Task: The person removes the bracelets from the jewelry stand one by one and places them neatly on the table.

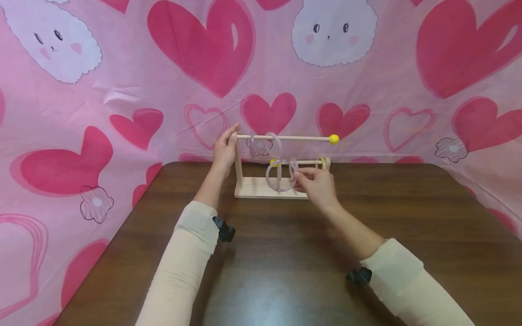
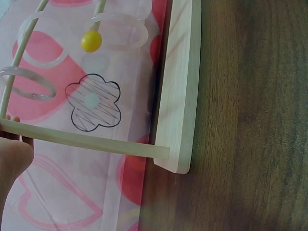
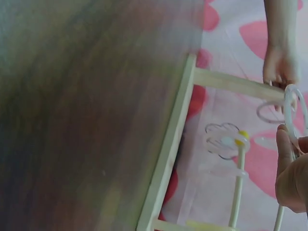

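A pale wooden ring stand (image 1: 265,194) has two horizontal pegs tipped with a yellow ball, the upper ball (image 1: 334,139) pointing right and the lower ball (image 2: 91,41) pointing left. My left hand (image 1: 225,153) grips the top of the left post (image 2: 86,140), thumb in front and fingers behind. With thumb and fingertips, my right hand (image 1: 318,186) pinches a translucent ring (image 1: 269,181) in front of the lower peg. On the upper peg hang two clear rings, one (image 2: 33,86) nearer the left post. Other clear rings are around the lower peg, partly overlapped in view.
A yellowish ring (image 1: 324,164) hangs by the right post. The stand is near the back edge of a dark wooden table (image 1: 261,271). Behind it hangs a pink cloth (image 1: 269,72) with hearts. Black wrist cameras sit at both cuffs.
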Demonstrator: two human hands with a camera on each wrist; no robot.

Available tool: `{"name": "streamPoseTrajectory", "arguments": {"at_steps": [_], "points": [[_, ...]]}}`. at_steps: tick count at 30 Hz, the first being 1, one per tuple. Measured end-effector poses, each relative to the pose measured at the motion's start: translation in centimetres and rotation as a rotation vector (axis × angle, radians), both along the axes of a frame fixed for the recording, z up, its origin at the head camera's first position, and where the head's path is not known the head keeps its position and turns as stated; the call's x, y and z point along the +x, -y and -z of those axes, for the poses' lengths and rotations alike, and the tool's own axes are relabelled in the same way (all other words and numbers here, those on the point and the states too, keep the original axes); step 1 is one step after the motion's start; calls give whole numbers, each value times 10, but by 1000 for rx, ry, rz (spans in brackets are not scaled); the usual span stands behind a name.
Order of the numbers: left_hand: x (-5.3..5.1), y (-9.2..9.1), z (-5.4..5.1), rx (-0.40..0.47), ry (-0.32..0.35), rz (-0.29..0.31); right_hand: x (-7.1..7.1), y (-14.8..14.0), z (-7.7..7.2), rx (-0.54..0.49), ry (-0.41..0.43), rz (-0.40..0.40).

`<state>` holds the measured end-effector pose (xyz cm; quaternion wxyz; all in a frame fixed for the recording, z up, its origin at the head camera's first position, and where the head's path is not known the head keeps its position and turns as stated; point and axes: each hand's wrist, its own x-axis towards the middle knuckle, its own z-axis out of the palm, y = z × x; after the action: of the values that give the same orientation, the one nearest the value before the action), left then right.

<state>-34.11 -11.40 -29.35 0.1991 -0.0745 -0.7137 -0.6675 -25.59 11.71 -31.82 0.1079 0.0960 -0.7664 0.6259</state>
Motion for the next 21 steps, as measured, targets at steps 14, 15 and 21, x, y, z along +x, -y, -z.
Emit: {"name": "streamPoseTrajectory", "arguments": {"at_steps": [14, 15, 21], "points": [[-1, 0, 1, 5, -6, 0, 8, 26, 21, 152, 109, -161], [-1, 0, 1, 7, -7, 1, 8, 28, 22, 172, 116, -174], [0, 0, 0, 2, -5, -2, 9, 33, 29, 251, 181, -250]]}}
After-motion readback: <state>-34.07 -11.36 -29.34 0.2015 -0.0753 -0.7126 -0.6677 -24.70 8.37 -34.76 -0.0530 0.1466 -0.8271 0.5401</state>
